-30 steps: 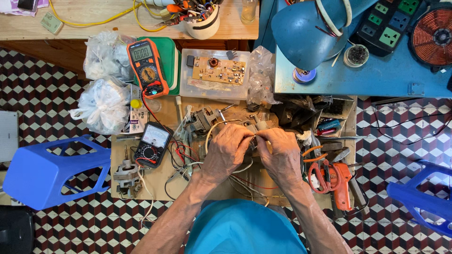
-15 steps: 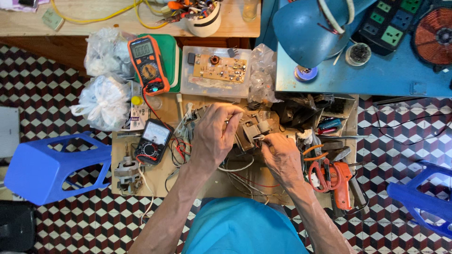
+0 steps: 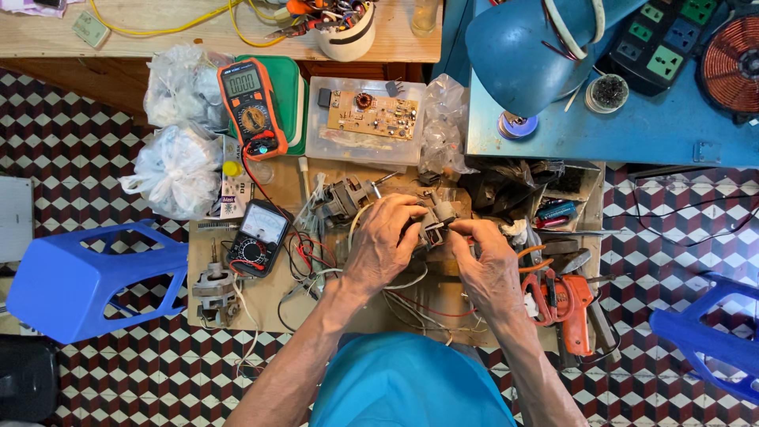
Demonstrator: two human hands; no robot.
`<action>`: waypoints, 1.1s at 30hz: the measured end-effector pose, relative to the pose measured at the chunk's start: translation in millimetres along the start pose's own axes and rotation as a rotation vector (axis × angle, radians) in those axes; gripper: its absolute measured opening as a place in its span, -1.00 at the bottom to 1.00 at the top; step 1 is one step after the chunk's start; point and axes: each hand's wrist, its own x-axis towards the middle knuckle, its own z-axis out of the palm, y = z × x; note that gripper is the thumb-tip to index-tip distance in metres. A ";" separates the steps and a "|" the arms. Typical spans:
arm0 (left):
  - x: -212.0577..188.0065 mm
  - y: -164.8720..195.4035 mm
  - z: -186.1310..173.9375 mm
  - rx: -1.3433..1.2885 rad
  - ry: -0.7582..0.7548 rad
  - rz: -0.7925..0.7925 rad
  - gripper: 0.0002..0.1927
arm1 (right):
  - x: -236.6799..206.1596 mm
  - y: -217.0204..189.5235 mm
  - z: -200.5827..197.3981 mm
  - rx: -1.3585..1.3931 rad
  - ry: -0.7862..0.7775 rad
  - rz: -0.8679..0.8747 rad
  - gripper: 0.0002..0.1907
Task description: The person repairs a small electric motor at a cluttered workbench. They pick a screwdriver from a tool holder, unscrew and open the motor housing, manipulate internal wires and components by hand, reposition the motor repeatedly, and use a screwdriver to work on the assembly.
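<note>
Left hand (image 3: 385, 247) and right hand (image 3: 490, 265) both closed around small grey metal motor part (image 3: 437, 221), pinched between fingertips; white wires (image 3: 407, 281) trailing just beneath; orange drill (image 3: 575, 304) right of grip.

We see a bench (image 3: 261, 304) of bare, matt wood, scuffed and dull. The small motor part (image 3: 436, 224) under our fingers (image 3: 411, 207) looks like grey metal with a dull sheen. The meter (image 3: 253, 108) has a smooth orange plastic shell, and the stool (image 3: 75, 277) is glossy blue plastic. The bags (image 3: 175, 170) are thin, crinkled, translucent plastic. The lamp shade (image 3: 518, 55) is blue painted metal, slightly shiny. The floor tiles (image 3: 87, 166) look smooth.
</note>
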 end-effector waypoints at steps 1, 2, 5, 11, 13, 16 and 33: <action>0.7 -2.7 0.5 -0.028 -0.011 -0.011 -0.80 | 0.3 -4.0 -1.4 -0.010 0.030 -0.092 -0.78; 0.5 -4.7 1.0 -0.058 -0.023 -0.023 -0.80 | 1.3 -7.4 -2.3 -0.050 0.032 -0.168 -0.77; -0.3 -8.0 3.1 -0.116 -0.033 -0.035 -0.80 | 6.7 -13.0 -5.0 -0.184 0.028 -0.356 -0.71; 0.7 -8.9 5.1 -0.140 -0.075 -0.070 -0.81 | 21.9 -11.8 2.6 -0.385 0.013 -0.405 -0.90; 3.4 -9.8 6.1 -0.153 -0.085 -0.048 -0.80 | 21.1 -12.4 4.9 -0.377 0.021 -0.386 -0.91; 5.4 -9.8 10.2 -0.141 -0.075 -0.018 -0.77 | 16.4 -15.7 6.3 -0.358 0.015 -0.345 -0.91; -7.9 -28.9 11.0 -0.190 0.046 0.001 -0.83 | 15.8 -34.7 20.5 -0.035 -0.035 -0.068 -0.86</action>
